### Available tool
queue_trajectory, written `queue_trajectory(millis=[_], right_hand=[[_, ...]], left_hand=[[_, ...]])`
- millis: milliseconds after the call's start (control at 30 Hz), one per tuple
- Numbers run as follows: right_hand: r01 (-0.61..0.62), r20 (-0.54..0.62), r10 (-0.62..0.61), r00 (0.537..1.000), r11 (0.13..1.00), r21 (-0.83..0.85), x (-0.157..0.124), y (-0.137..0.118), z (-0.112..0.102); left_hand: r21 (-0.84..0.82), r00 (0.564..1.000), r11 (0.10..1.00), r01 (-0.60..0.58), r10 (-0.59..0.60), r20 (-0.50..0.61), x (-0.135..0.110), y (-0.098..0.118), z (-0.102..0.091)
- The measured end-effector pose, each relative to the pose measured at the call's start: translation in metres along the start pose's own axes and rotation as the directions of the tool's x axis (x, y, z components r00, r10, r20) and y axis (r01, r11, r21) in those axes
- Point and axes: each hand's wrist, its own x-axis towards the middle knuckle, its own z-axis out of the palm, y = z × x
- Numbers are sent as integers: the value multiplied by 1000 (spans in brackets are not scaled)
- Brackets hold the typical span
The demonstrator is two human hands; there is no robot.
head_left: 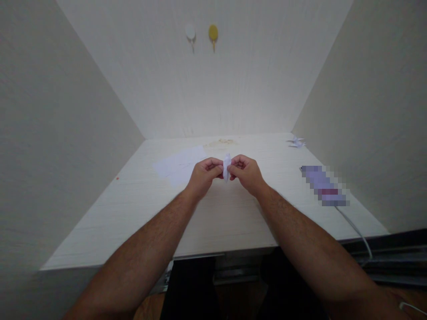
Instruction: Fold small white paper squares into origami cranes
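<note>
Between my two hands, above the middle of the table, is a small piece of folded white paper [227, 168], held upright and narrow. My left hand [207, 174] pinches its left side between thumb and fingers. On the opposite side my right hand [245, 171] grips it the same way, thumb toward me. The exact folds are too small to make out. Flat white paper sheets [180, 163] lie on the table just left of my left hand.
A folded paper figure [296, 142] lies at the back right corner. Nearer on the right is a blurred-out flat device [322, 184] with a white cable [355, 229]. Walls enclose the table [227, 222] on three sides; a white hook [190, 32] and a yellow hook [213, 33] hang at the back.
</note>
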Motion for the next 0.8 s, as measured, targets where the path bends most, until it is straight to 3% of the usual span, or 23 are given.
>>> queue_trajectory(millis=[433, 800], right_hand=[[-17, 78, 11, 997, 997, 78, -1, -1, -3], [-24, 123, 10, 992, 993, 113, 0, 1, -4]], left_hand=[[-163, 998, 985, 55, -53, 16, -2, 7, 2], [-177, 998, 983, 50, -46, 31, -3, 10, 3]])
